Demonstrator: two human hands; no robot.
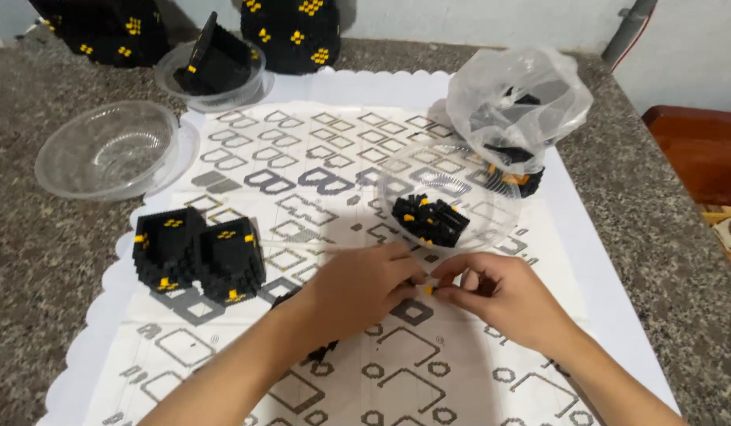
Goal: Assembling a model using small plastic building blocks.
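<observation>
Pinching a tiny yellow brick (429,290) between the fingertips of the right hand (504,296), with the left hand (358,288) curling loosely and touching it from the other side, just below a clear bowl (492,229) of black pieces (430,219).

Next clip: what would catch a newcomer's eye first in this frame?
Probably the two hands meeting at centre: the left hand and right hand pinch a tiny yellow brick between their fingertips over the printed instruction sheet. Next, the black-and-yellow block assembly left of them, and the clear bowl of loose black bricks just beyond the hands.
</observation>
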